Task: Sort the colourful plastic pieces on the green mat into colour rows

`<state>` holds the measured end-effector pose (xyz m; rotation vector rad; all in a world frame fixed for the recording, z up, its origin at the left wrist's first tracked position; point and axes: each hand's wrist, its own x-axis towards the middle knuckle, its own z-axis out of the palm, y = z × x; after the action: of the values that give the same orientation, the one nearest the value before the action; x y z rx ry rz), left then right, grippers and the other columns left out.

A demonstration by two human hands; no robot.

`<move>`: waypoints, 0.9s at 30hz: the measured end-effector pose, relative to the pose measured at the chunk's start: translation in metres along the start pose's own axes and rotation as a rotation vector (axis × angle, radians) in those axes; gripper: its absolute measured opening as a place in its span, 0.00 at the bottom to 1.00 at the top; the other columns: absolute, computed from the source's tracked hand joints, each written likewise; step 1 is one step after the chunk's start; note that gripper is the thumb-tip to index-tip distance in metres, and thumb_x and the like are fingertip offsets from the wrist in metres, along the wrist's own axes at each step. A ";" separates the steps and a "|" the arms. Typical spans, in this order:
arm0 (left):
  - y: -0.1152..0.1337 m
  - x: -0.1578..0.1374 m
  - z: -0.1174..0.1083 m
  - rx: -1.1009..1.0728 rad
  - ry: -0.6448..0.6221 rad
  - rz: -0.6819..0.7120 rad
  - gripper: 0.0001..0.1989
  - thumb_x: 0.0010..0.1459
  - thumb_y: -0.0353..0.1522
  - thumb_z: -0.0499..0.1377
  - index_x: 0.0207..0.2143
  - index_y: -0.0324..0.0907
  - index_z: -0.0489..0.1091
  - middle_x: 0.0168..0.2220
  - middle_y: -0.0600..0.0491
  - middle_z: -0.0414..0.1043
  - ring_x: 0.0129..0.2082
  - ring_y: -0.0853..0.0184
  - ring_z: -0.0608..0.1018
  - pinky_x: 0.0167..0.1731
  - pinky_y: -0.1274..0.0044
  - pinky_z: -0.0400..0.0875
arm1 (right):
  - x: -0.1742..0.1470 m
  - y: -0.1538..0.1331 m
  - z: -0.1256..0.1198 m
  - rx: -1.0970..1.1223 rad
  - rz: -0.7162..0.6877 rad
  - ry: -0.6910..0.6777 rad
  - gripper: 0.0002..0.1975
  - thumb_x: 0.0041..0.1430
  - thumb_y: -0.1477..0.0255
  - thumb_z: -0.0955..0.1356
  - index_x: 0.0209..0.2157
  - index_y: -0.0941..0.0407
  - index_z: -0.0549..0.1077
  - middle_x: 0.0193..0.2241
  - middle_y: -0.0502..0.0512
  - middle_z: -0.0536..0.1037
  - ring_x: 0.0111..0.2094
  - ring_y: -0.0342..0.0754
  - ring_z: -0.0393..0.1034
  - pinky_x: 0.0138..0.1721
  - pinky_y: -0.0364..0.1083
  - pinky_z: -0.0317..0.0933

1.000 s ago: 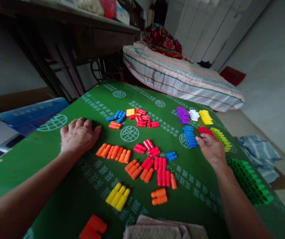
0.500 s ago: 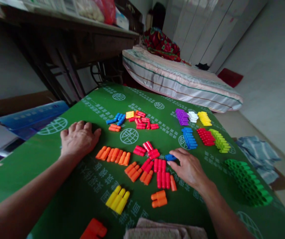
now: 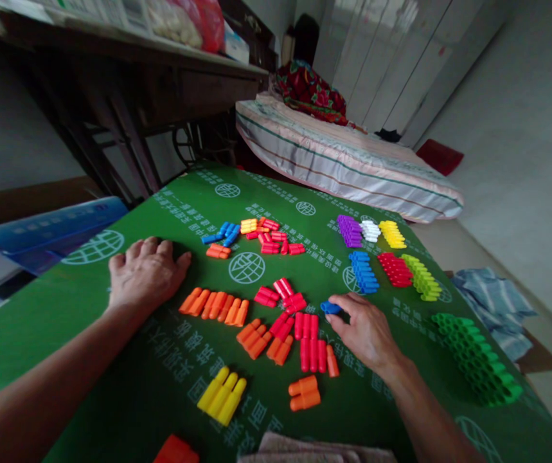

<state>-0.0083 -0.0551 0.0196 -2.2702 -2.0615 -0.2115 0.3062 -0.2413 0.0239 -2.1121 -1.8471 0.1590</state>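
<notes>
My right hand [image 3: 365, 331] pinches a small blue bullet-shaped plastic piece [image 3: 329, 308] between thumb and fingers, just right of the red bullet-shaped pieces [image 3: 310, 341]. Flat on the green tabletop [image 3: 150, 379], my left hand [image 3: 145, 273] rests with its fingers apart, holding nothing. To its right lies a row of orange bullet-shaped pieces [image 3: 214, 305]. More orange pieces [image 3: 304, 392] and a joined yellow group [image 3: 222, 395] lie nearer to me. Farther back is a loose cluster of red pieces [image 3: 270, 247] beside blue ones [image 3: 231, 233].
On the right stand sorted blocks in purple [image 3: 349, 230], white [image 3: 370, 231], yellow [image 3: 392, 234], blue [image 3: 363, 271], red [image 3: 394, 269], lime [image 3: 420, 278] and green [image 3: 477, 360]. A folded cloth [image 3: 304, 448] lies at the near edge. Beyond are a bed [image 3: 343, 161] and a dark desk [image 3: 174, 83].
The view has shifted slightly. My right hand, still pinching the blue piece, has moved a little to the right of the red pieces. My left hand stays in place.
</notes>
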 end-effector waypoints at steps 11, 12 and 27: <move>-0.003 0.000 0.006 0.005 0.031 0.016 0.32 0.59 0.48 0.34 0.47 0.37 0.65 0.54 0.37 0.62 0.58 0.47 0.61 0.53 0.55 0.60 | 0.066 0.098 -0.028 -0.009 0.383 0.236 0.16 0.52 0.63 0.69 0.42 0.54 0.77 0.36 0.57 0.81 0.38 0.51 0.76 0.41 0.48 0.67; -0.004 0.000 0.007 0.007 0.038 0.018 0.32 0.59 0.48 0.34 0.47 0.37 0.65 0.54 0.37 0.62 0.58 0.47 0.62 0.53 0.55 0.60 | 0.069 0.102 -0.027 -0.015 0.401 0.220 0.16 0.52 0.63 0.69 0.42 0.54 0.77 0.37 0.57 0.81 0.38 0.51 0.76 0.41 0.47 0.67; -0.005 0.001 0.010 0.016 0.059 0.026 0.29 0.60 0.48 0.36 0.47 0.37 0.65 0.54 0.39 0.63 0.58 0.47 0.62 0.54 0.55 0.60 | 0.079 0.103 -0.018 -0.092 0.416 0.190 0.16 0.52 0.63 0.69 0.42 0.52 0.77 0.38 0.56 0.82 0.40 0.52 0.76 0.39 0.47 0.66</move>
<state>-0.0128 -0.0519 0.0094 -2.2524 -1.9965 -0.2567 0.4206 -0.1781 0.0180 -2.4565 -1.3165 -0.0306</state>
